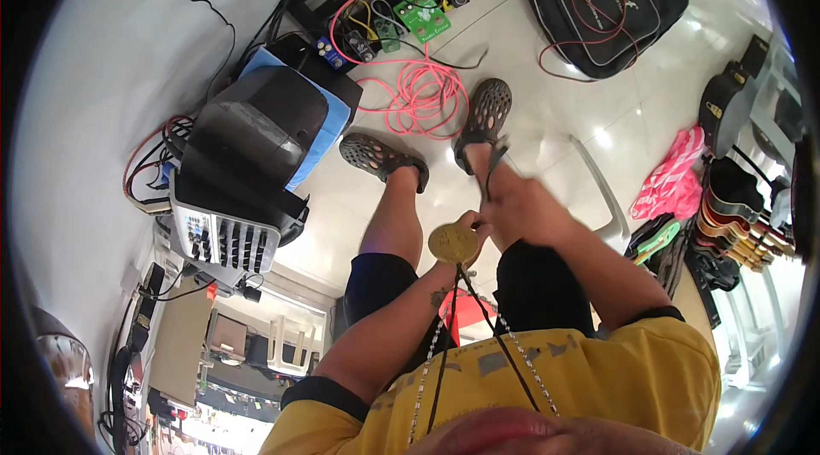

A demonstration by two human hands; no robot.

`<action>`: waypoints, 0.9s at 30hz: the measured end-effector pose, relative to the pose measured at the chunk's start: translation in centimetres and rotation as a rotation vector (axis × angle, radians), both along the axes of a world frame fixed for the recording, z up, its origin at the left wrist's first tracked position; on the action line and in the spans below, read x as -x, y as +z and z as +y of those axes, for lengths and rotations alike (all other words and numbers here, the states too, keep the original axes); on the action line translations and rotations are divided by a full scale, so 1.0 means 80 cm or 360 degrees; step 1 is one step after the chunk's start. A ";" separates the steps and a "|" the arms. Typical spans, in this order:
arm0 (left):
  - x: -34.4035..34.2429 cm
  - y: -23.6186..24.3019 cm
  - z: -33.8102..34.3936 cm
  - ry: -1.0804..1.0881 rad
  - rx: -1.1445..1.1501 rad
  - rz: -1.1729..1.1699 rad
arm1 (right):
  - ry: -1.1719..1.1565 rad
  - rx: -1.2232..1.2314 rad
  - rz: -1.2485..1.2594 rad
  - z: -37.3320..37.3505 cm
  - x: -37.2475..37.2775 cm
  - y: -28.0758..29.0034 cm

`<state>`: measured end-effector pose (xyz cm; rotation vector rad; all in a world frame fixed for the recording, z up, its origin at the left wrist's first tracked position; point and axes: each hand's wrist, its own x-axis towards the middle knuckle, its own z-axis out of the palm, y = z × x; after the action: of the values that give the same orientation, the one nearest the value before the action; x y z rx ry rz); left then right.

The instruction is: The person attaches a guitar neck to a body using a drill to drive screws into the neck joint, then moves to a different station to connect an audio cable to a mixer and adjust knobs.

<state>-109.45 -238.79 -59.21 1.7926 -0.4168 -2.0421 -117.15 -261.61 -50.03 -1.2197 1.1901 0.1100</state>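
Over the gap between my knees, my two hands are close together. My right hand is closed and somewhat blurred, and a thin dark strip-like thing sticks out from its fingers toward the right shoe; its kind is not clear. Just beside it, my left hand has curled fingers, partly hidden behind a round gold-coloured medallion that hangs on dark cords. Whatever the left fingers hold cannot be made out. Below are my dark perforated clogs, the left clog and the right clog.
A coiled pink cable lies ahead of the clogs, near a green effects pedal and smaller pedals. At left stands a black speaker beside an audio mixer. A black bag lies far right; guitars stand at right.
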 end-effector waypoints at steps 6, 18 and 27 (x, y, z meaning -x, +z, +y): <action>-0.017 0.014 -0.030 -0.0161 -0.0051 -0.0027 | 0.0262 0.0077 -0.0433 -0.018 -0.006 0.021; 0.008 0.034 -0.049 -0.0261 0.0005 0.0140 | -0.0767 0.0838 -0.0928 -0.290 -0.240 0.090; 0.012 0.039 -0.057 -0.0219 -0.0058 0.0152 | -0.0141 0.1217 -0.0241 -0.415 -0.247 0.080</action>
<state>-110.38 -243.34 -56.05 1.7214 -0.4901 -2.2325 -97.41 -294.85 -43.59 -1.7907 1.1841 -0.5422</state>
